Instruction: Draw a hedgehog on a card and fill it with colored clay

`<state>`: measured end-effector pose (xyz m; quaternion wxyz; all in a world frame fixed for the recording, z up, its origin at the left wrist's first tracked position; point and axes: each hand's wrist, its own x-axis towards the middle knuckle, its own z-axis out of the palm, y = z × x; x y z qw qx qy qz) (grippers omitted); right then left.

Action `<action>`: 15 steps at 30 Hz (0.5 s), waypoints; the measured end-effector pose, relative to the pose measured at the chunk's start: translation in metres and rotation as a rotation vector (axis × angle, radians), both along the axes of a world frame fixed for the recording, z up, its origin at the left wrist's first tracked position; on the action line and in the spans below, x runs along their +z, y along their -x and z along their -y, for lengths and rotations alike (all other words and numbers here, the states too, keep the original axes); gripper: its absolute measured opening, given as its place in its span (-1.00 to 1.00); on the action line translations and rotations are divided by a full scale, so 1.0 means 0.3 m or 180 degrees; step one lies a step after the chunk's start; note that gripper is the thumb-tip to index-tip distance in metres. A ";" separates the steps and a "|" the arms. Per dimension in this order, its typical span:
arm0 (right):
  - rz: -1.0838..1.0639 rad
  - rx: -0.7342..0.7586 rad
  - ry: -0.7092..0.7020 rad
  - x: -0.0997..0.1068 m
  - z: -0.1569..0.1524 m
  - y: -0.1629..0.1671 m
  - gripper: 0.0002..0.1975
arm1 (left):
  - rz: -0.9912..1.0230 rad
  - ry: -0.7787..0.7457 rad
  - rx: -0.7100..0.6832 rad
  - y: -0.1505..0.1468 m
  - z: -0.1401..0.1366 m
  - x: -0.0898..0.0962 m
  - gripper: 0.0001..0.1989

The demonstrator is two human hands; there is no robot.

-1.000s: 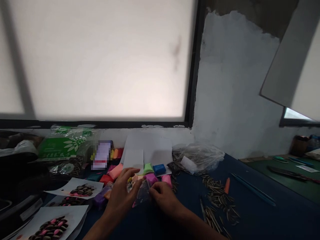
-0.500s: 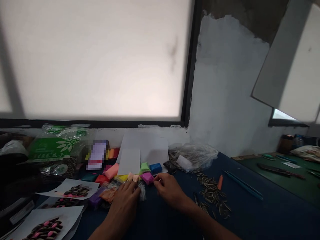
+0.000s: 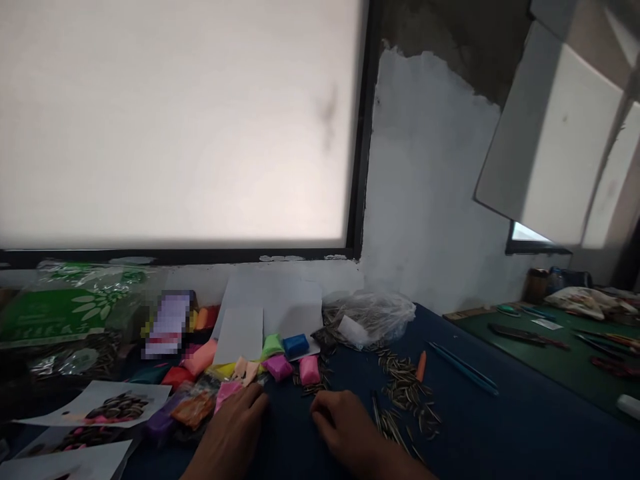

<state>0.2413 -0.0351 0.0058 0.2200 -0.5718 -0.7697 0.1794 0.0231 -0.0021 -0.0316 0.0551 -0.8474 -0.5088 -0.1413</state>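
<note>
Flanking tabletop (image 3: 287,440) gap, hands (image 3: 345,427), left (image 3: 233,427) perhaps touching packet (image 3: 226,393)

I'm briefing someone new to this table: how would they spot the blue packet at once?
On the navy table, find the large white sheet by the wall. The blue packet lies at its lower right edge, beyond the right hand. Its colour separates it from the green packet, magenta packet and pink packet around it.
</note>
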 end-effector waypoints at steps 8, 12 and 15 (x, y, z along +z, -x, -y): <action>0.0289 0.0023 0.0172 0.006 -0.013 0.001 -0.82 | -0.0173 -0.0028 0.0319 -0.001 -0.020 -0.053 -0.46; 0.0395 0.0018 0.0151 0.013 -0.017 0.001 -0.82 | -0.0058 0.0467 0.0186 -0.002 0.000 -0.012 -0.48; 0.0464 0.0033 0.0150 0.015 -0.018 0.005 -0.82 | -0.0001 0.0496 0.0080 -0.001 0.005 -0.003 -0.47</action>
